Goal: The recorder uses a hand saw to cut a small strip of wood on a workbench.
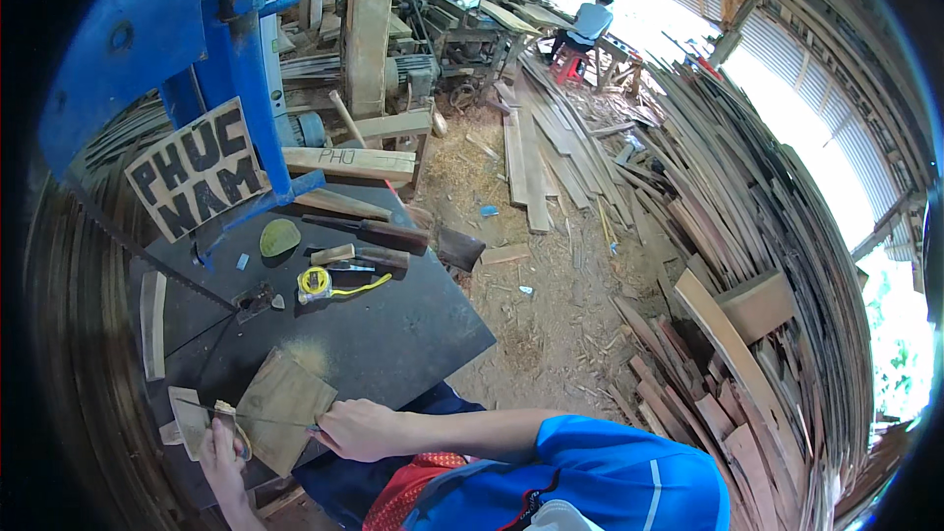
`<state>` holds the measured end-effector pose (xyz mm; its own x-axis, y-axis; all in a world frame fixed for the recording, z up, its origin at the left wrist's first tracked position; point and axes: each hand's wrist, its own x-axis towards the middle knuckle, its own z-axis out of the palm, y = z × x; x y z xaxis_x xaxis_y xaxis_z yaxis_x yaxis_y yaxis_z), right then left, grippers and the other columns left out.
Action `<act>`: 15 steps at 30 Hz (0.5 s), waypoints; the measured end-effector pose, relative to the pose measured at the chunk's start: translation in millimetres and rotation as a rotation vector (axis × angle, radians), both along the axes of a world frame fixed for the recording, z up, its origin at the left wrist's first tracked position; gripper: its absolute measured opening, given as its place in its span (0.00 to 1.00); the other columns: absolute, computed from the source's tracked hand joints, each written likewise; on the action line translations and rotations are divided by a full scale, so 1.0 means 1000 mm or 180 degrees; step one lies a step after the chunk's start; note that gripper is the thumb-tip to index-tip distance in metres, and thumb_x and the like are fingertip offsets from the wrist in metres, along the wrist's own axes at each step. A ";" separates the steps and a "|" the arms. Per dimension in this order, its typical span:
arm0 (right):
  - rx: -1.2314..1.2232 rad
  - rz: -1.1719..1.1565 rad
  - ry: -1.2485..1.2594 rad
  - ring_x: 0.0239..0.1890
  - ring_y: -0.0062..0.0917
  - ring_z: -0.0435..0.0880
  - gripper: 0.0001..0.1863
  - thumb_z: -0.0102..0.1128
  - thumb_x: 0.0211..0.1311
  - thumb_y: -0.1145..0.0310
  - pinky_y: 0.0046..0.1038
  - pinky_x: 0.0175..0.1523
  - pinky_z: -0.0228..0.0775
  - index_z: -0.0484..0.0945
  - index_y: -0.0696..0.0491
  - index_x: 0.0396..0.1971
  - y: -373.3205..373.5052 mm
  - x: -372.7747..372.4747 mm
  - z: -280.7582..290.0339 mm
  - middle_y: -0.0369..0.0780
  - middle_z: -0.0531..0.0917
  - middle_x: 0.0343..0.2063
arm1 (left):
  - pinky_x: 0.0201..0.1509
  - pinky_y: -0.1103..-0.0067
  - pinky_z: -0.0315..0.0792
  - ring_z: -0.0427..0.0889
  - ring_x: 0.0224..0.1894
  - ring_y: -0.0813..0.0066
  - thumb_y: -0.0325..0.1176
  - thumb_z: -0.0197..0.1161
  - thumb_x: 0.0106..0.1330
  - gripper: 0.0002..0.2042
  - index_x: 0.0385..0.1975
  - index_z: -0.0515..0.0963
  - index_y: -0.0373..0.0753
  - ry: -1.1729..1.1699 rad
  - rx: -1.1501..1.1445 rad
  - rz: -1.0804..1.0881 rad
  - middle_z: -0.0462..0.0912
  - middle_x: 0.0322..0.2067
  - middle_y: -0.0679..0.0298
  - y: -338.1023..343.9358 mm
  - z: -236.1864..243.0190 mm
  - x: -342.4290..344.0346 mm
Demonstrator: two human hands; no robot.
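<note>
My right hand [359,430] is closed round the handle end of a long, thin, dark tool [280,422]. It looks like a file, though its exact kind is hard to make out. The tool reaches leftward over a square wooden board [285,398] at the near edge of the dark saw table [393,334]. My left hand [222,457] pinches a small pale wood piece [225,411], and the tool crosses at that piece. A yellowish curved edge shows beside the left fingers. Pale wooden offcuts [187,413] lie just left of this hand.
A blue bandsaw [231,49] with its blade [147,254] rises at left. A tape measure [315,282], chisels [379,233] and a greenish oval piece [279,236] lie on the table. Stacked planks [767,236] line the right. Another person [590,22] sits far back.
</note>
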<state>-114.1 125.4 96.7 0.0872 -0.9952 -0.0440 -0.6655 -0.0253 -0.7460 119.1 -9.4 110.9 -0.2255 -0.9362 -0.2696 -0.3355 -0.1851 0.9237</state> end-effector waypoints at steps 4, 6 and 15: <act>0.0031 0.0027 0.0009 0.30 0.54 0.84 0.24 0.48 0.75 0.58 0.50 0.37 0.78 0.79 0.62 0.25 -0.008 0.009 0.003 0.57 0.82 0.23 | 0.30 0.71 0.68 0.79 0.24 0.70 0.39 0.56 0.77 0.15 0.35 0.77 0.31 -0.1129 -0.1510 -0.0611 0.79 0.22 0.57 0.016 -0.011 -0.009; 0.0221 0.0063 -0.0025 0.29 0.55 0.84 0.24 0.48 0.74 0.59 0.51 0.37 0.78 0.79 0.62 0.24 -0.015 0.016 0.013 0.58 0.82 0.22 | 0.32 0.69 0.71 0.84 0.27 0.64 0.37 0.58 0.75 0.14 0.33 0.78 0.30 -0.1184 -0.1669 -0.0654 0.82 0.25 0.51 0.027 -0.007 -0.013; 0.0016 -0.0212 0.0254 0.24 0.56 0.83 0.21 0.48 0.75 0.58 0.53 0.34 0.77 0.78 0.61 0.29 -0.004 -0.003 0.020 0.56 0.80 0.17 | 0.27 0.70 0.71 0.84 0.22 0.62 0.37 0.60 0.74 0.15 0.27 0.77 0.32 -0.0756 -0.1618 0.0020 0.80 0.18 0.55 0.022 0.009 -0.049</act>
<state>-117.4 121.4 116.3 0.0167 -0.9985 -0.0530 -0.7229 0.0246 -0.6906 69.8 12.3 119.6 -0.2077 -0.9627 0.1733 -0.5456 0.2610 0.7964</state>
